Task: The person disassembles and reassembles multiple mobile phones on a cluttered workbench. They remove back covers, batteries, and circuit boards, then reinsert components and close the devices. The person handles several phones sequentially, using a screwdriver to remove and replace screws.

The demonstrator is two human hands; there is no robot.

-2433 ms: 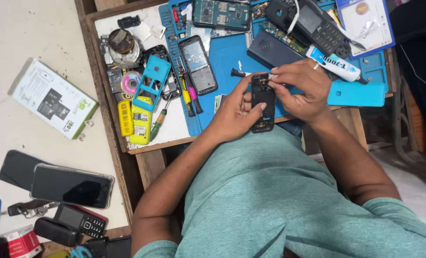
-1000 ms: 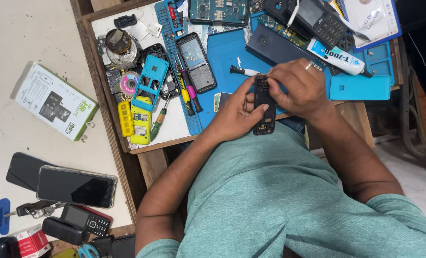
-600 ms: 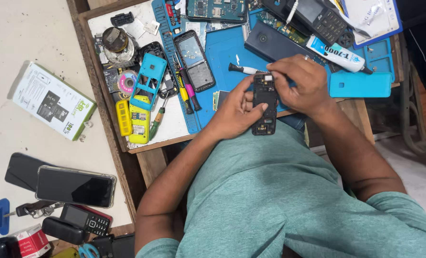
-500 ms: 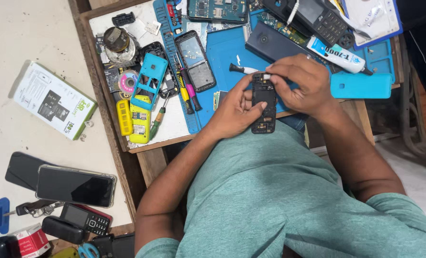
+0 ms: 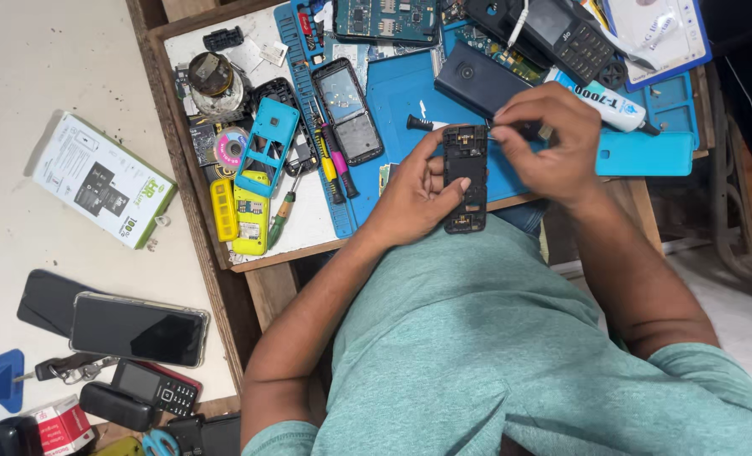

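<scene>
Gripping the black phone frame, left hand; right hand touches its top.

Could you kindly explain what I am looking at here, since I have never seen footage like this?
There is no machine: a camera worn on a person's head looks down at their own two bare hands. The left hand holds an opened black phone body over a blue work mat. The right hand pinches something small at its top edge; what it is cannot be made out. On the wooden bench lie a turquoise phone frame, a yellow phone housing and a white glue tube.
</scene>
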